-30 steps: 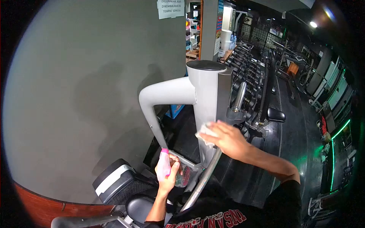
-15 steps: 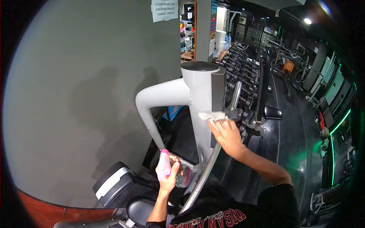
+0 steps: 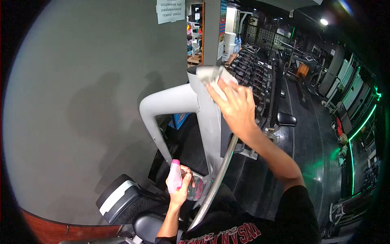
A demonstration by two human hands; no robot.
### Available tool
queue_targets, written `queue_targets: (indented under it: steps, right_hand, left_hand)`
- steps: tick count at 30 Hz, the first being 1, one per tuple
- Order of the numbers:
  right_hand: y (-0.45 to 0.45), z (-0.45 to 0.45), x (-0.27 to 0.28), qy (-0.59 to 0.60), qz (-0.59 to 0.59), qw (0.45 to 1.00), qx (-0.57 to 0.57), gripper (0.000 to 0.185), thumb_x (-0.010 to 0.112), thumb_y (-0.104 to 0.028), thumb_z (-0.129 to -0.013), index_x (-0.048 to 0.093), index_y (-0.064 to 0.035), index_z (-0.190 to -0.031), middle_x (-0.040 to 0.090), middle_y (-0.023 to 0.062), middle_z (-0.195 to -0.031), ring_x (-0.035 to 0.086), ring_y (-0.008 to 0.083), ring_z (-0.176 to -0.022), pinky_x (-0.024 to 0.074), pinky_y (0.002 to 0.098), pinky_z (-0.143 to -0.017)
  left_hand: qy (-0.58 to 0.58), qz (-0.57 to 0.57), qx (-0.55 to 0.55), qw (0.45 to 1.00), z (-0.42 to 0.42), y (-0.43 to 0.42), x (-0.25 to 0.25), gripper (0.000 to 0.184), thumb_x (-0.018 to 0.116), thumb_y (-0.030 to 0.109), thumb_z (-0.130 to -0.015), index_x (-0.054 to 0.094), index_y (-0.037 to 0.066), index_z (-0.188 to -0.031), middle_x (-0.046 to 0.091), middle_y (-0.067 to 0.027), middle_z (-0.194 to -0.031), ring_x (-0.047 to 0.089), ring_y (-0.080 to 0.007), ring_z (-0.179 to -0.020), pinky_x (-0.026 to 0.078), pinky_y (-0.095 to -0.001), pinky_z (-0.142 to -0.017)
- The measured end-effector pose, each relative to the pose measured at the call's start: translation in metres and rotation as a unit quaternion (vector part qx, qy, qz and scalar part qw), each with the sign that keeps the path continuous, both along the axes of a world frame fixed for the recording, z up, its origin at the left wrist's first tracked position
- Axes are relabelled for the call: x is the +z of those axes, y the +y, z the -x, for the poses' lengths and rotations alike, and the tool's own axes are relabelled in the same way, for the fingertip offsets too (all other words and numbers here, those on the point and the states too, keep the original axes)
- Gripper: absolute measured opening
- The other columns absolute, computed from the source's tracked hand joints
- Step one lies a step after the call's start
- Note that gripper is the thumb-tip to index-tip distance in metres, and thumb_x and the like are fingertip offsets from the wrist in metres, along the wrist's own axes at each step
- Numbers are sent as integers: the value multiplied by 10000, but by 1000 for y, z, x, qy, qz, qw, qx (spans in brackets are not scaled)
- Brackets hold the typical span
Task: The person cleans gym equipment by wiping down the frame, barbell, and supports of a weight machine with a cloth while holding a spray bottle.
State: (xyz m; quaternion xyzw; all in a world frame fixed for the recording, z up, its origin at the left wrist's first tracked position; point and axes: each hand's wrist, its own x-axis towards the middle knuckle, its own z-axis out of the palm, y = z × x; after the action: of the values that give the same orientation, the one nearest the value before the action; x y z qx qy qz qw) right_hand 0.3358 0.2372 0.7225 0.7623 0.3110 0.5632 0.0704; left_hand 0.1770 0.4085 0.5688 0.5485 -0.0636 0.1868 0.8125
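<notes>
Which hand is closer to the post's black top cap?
Right. The right hand is up by the black cap with a white cloth; the left hand is well below, holding a spray bottle.

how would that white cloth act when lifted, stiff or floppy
The white cloth would probably flop, since it looks bunched under the right hand. It is likely light: that hand alone holds it up at the grey post.

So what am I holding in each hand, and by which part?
Your left hand grips a spray bottle around its pink head. Your right hand holds a white cloth under the fingers; blur hides exactly which part.
</notes>
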Motion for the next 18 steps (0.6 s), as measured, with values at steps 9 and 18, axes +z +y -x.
queue_targets:
  steps: [9, 18]
  right_hand:
    - [-19, 41, -115, 518, -73, 852, 35, 473, 567, -6, -760, 594, -177, -1199, 570, 79, -1114, 539, 284, -936, 463, 377, -859]
    - [-7, -18, 58, 206, -229, 941, 141, 491, 488, 21, -731, 579, -145, -1184, 572, 150, -1124, 537, 345, -1059, 442, 423, -903]
  left_hand:
    - [-8, 20, 13, 1000, 0, 9, -11, 123, 565, 17, -876, 496, -19, -971, 559, -79, -802, 555, -128, -572, 478, -258, -535]
    - [8, 38, 21, 999, -2, 6, -7, 125, 562, 9, -873, 495, -13, -976, 555, -78, -784, 548, -127, -559, 469, -260, -529]
